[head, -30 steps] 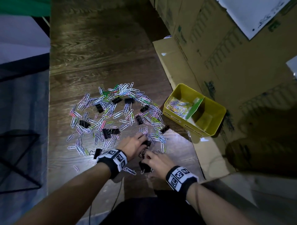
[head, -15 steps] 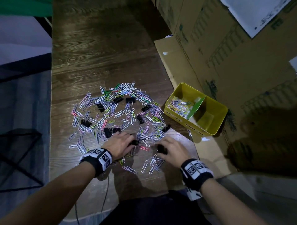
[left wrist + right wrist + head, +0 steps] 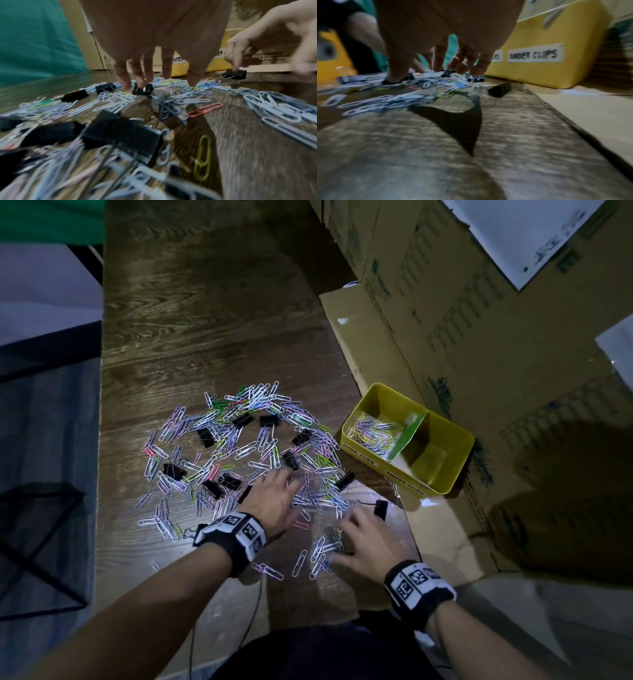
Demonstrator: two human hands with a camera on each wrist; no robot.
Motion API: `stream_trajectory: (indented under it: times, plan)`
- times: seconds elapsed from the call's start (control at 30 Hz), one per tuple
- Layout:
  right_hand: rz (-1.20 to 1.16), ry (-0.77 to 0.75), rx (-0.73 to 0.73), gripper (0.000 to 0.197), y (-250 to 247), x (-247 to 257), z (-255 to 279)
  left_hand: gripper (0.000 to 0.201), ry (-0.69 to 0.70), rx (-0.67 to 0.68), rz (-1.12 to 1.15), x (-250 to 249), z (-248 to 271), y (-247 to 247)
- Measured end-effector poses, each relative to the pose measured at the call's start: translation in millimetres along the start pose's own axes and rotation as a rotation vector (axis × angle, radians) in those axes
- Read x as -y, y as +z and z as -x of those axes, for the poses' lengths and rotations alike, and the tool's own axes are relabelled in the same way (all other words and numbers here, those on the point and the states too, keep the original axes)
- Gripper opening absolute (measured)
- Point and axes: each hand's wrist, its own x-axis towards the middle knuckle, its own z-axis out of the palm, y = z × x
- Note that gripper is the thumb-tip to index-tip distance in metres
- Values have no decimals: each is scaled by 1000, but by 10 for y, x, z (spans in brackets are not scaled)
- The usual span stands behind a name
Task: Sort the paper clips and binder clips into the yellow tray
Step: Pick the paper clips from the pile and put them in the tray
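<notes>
A spread of coloured paper clips point(image 3: 246, 446) with black binder clips point(image 3: 205, 436) among them lies on the wooden table. The yellow tray point(image 3: 442, 440) stands to the right, split by a green divider point(image 3: 407, 433); its left compartment holds paper clips point(image 3: 373, 434), and the right one looks bare. My left hand point(image 3: 274, 494) is spread over the near side of the pile, its straight fingertips point(image 3: 126, 86) beside a binder clip point(image 3: 143, 88). My right hand point(image 3: 363, 535) hovers low, fingers loosely bent, one fingertip touching a binder clip point(image 3: 381, 508) point(image 3: 235, 74).
Cardboard boxes point(image 3: 479, 320) rise behind and right of the tray, with a flat cardboard flap point(image 3: 359, 337) under it. The tray's front wall point(image 3: 556, 33) carries a "BINDER CLIPS" label point(image 3: 534, 54). The table's left edge point(image 3: 101, 440) drops off beside the pile.
Both hands were together at the near edge of the pile. The left has moved forward into the clips; the right has moved right, and a binder clip now lies at its fingertips, closer to the tray.
</notes>
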Motion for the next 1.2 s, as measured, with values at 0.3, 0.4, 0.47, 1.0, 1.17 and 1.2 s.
stream_trajectory:
  times: [0.3,0.4,0.47,1.0,1.17,1.2]
  plan:
    - [9,-63,42,39,68,122,-186,55,120,109,82,-290,-3,246]
    - [-14,20,1,50,54,67,-228,62,135,62,98,-242,75,267]
    - [-11,82,34,62,57,80,-236,68,97,57,88,-238,117,267]
    - [-258,174,-48,22,-19,48,-431,28,-129,-100,556,-165,152,209]
    - [-552,242,-166,28,-75,-39,-396,25,-391,-55,951,-67,132,96]
    - [-608,229,-212,28,-99,-56,-388,27,-449,-35,1076,-34,124,71]
